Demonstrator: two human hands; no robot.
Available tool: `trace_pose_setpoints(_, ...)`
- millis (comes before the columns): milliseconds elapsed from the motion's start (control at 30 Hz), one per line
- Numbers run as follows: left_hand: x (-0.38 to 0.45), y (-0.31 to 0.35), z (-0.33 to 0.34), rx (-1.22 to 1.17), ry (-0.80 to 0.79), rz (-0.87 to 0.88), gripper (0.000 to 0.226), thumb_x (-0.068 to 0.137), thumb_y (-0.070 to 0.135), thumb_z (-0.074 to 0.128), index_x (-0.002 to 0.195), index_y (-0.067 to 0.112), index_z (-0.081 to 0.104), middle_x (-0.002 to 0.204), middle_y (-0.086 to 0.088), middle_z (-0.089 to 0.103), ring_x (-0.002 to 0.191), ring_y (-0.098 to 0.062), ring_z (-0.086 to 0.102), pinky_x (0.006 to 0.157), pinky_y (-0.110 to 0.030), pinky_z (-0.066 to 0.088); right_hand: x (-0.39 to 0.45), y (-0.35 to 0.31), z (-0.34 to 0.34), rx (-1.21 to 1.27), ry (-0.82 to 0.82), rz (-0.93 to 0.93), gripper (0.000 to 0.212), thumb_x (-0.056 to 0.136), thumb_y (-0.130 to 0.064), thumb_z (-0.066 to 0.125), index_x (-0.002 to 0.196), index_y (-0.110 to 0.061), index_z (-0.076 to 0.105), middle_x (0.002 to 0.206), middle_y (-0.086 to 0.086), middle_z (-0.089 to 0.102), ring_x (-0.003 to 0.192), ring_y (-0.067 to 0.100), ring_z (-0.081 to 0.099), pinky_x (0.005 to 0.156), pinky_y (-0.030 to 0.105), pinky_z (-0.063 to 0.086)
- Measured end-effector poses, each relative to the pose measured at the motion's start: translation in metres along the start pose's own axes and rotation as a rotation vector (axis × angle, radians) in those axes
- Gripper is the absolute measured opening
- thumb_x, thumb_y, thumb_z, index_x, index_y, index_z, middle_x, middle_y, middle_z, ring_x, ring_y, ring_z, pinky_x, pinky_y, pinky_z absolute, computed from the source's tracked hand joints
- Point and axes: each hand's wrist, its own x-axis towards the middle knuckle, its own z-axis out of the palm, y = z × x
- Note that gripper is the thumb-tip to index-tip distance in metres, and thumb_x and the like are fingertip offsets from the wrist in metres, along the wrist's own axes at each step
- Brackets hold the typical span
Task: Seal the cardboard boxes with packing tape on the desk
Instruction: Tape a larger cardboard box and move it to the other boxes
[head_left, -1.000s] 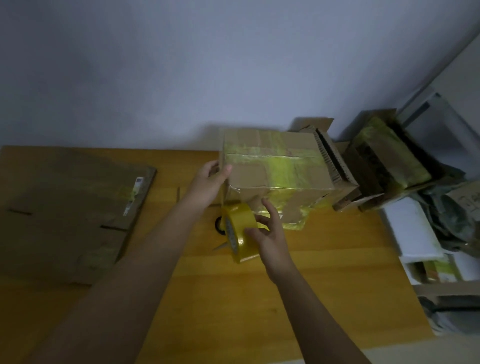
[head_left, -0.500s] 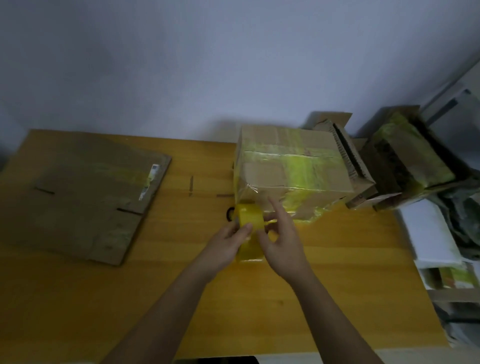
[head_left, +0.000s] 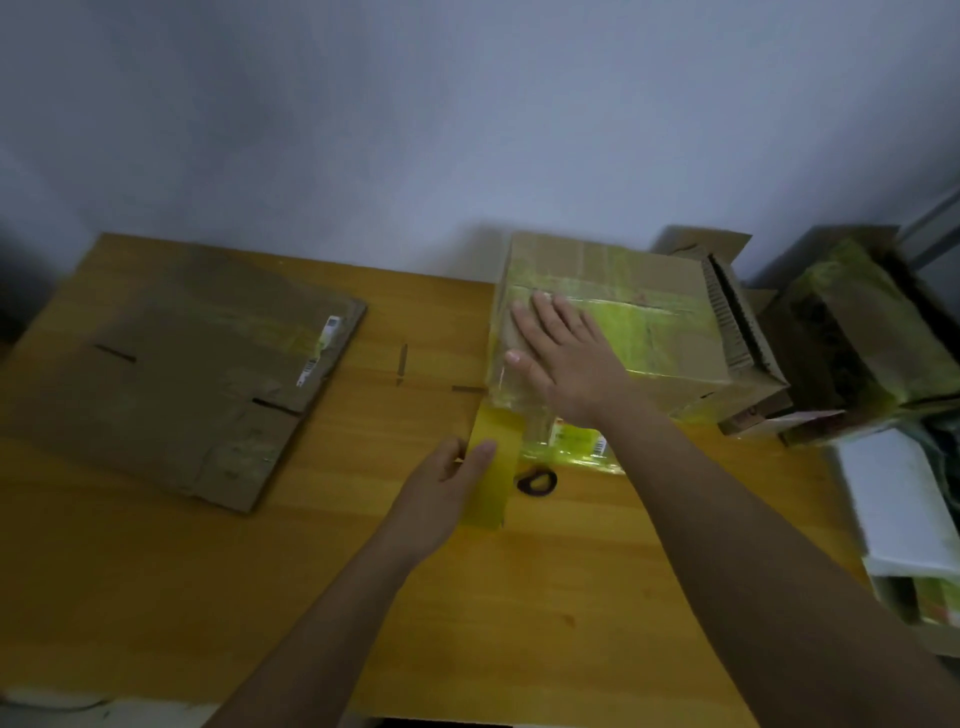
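Hands at work on a wooden desk (head_left: 519, 613), seen from a head-worn camera looking down. The right hand (head_left: 563, 358) lies flat, fingers spread, pressing on top of a brown cardboard box (head_left: 670, 332) that sits at the back of the desk by the wall. The left hand (head_left: 441, 491) grips a roll of yellow packing tape (head_left: 491, 475) just in front of the box, thumb and fingers curled round it. A clear strip of tape appears to run from the roll up the box's near face toward the pressing hand.

Glossy yellowish bands already cross the box's top and sides, so the sealing looks well advanced; this strip probably still needs smoothing down and cutting. A small black loop (head_left: 536, 480) lies on the desk just beside the roll. To the left, well apart, a flattened brown cardboard sheet (head_left: 187, 374) lies unassembled, so it is likely still to be done. Beyond the desk's right edge sits a stack of other taped boxes (head_left: 862, 327); whether they are finished cannot be told.
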Motion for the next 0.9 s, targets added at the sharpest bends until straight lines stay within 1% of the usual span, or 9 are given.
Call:
trace_pose_setpoints(67,0.000,-0.003,-0.001,0.025,0.073,0.028,0.066,0.078,0.069,0.046,0.099,0.007,0.056,0.083,-0.011,0.053,0.069,-0.023,0.053,0.068,-0.041,0.046,0.005,-0.004,0.004,-0.032,-0.008,-0.031,0.087,0.079,-0.071,-0.010,0.156,-0.031,0.000,0.164,-0.002,-0.007,0.151,0.018,-0.011,0.122,0.038,-0.005)
trace_pose_setpoints(133,0.005,-0.006,-0.003,0.041,0.118,0.023,0.064,0.081,0.067,0.045,0.094,0.005,0.054,0.076,-0.004,0.047,0.065,-0.014,0.046,0.063,-0.036,0.039,0.011,-0.002,0.006,-0.056,-0.006,-0.048,0.087,0.079,-0.073,-0.013,0.155,-0.032,0.000,0.164,-0.003,-0.008,0.151,0.018,-0.011,0.120,0.037,-0.006)
trace_pose_setpoints(300,0.003,-0.027,0.000,0.197,0.112,-0.035,0.038,0.094,0.055,0.044,0.070,0.025,0.042,0.065,0.008,0.036,0.051,-0.002,0.039,0.058,-0.024,0.031,0.009,0.009,0.036,-0.166,-0.110,-0.109,0.103,0.068,-0.076,-0.036,0.154,-0.030,-0.004,0.162,-0.006,-0.011,0.149,0.016,-0.015,0.123,0.040,-0.002)
trace_pose_setpoints(467,0.021,-0.029,0.001,0.143,0.138,-0.022,0.030,0.093,0.057,0.044,0.085,0.030,0.056,0.074,0.011,0.053,0.066,-0.001,0.055,0.058,-0.019,0.039,0.026,0.014,0.036,-0.112,-0.066,-0.100,0.093,0.072,-0.077,-0.029,0.150,-0.032,-0.007,0.157,-0.012,-0.016,0.145,0.010,-0.020,0.120,0.033,-0.011)
trace_pose_setpoints(533,0.028,-0.027,0.001,0.116,0.155,-0.008,0.026,0.096,0.050,0.046,0.099,0.028,0.059,0.081,0.014,0.055,0.070,0.004,0.053,0.059,-0.012,0.039,0.033,0.015,0.028,-0.073,-0.070,-0.107,0.091,0.076,-0.077,-0.019,0.153,-0.032,-0.002,0.158,-0.012,-0.014,0.144,0.007,-0.020,0.118,0.030,-0.013)
trace_pose_setpoints(633,0.029,-0.026,0.000,0.045,0.157,0.006,0.021,0.096,0.046,0.048,0.093,0.027,0.058,0.074,0.015,0.052,0.062,0.008,0.050,0.057,-0.011,0.037,0.036,0.017,0.025,-0.103,-0.025,-0.132,0.086,0.084,-0.077,0.001,0.155,-0.029,0.006,0.162,-0.007,-0.004,0.149,0.013,-0.009,0.120,0.034,-0.007)
trace_pose_setpoints(700,0.030,-0.025,-0.004,0.025,0.151,0.005,0.029,0.095,0.048,0.048,0.091,0.022,0.058,0.070,0.013,0.049,0.057,0.006,0.047,0.056,-0.013,0.037,0.035,0.024,0.025,-0.218,0.026,-0.187,0.085,0.087,-0.072,0.034,0.155,-0.028,0.008,0.164,0.000,0.004,0.151,0.026,0.002,0.122,0.044,0.011)
trace_pose_setpoints(767,0.030,-0.024,-0.009,-0.002,0.149,0.020,0.029,0.096,0.045,0.048,0.087,0.020,0.057,0.068,0.012,0.048,0.054,0.003,0.045,0.054,-0.014,0.037,0.035,0.031,0.022,-0.336,0.016,-0.169,0.105,0.083,-0.047,0.069,0.154,-0.034,-0.007,0.164,0.003,-0.001,0.151,0.034,-0.001,0.117,0.046,0.023)
trace_pose_setpoints(900,0.028,-0.010,-0.010,-0.021,0.165,0.076,0.025,0.097,0.040,0.048,0.084,0.020,0.056,0.062,0.016,0.050,0.052,0.003,0.044,0.052,-0.012,0.036,0.039,0.026,0.007,-0.515,-0.021,-0.120,0.112,0.091,-0.021,0.063,0.139,-0.036,-0.038,0.162,0.001,-0.021,0.149,0.034,-0.013,0.118,0.056,0.010)
